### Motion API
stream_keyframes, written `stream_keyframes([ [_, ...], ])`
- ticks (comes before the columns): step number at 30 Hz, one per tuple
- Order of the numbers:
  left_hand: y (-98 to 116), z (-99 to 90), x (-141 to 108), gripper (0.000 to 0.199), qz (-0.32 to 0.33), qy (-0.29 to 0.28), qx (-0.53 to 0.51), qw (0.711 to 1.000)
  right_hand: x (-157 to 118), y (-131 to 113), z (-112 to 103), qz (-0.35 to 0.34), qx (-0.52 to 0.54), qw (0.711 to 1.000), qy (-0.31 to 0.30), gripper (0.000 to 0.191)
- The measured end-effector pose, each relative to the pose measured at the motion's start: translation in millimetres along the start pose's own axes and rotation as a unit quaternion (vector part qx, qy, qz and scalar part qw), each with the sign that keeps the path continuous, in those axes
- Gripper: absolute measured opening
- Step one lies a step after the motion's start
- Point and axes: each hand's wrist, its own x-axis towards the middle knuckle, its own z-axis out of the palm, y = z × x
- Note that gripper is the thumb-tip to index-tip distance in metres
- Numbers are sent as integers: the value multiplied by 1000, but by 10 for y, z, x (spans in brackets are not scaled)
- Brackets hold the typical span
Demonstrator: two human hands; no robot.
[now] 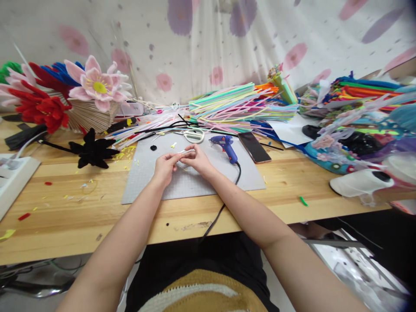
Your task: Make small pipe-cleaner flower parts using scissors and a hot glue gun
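Observation:
Over the grey cutting mat (146,182), my left hand (166,168) and my right hand (197,160) meet with fingertips pinched. Between them runs a thin white pipe cleaner (186,151), gripped by both hands; its finer shape is too small to tell. Just beyond lie white-handled scissors (194,135) and a small yellow-and-white piece (173,145). A blue glue gun (227,147) rests to the right of my right hand, its cord trailing off the table's front edge. A black round piece (153,147) sits on the mat's left part.
Bundles of coloured pipe cleaners (240,104) line the back. A phone (254,147) lies right of the glue gun. At left are a black fuzzy flower (92,149), pink and red flowers (97,84), and a power strip (17,177). A white spool (360,182) stands at right.

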Motion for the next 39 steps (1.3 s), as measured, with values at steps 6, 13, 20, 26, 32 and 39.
stream_keyframes([
  [6,19,6,-17,24,-1,-4,-9,1000,-6,-4,4,0,5,1000,3,42],
  [13,28,7,-8,21,-17,-10,-26,999,-23,-24,4,6,4,1000,12,38],
  [20,-6,-29,3,20,-10,-50,-1,999,-21,-33,-29,32,24,999,27,36],
  [26,-28,-21,10,19,31,-26,40,998,-31,-61,-27,49,40,998,9,37],
  [32,-61,-40,71,16,61,34,26,997,-76,-380,-281,-54,-80,995,10,28],
  [39,-58,-71,122,17,44,70,10,997,-480,-905,-1082,76,-289,952,-71,28],
])
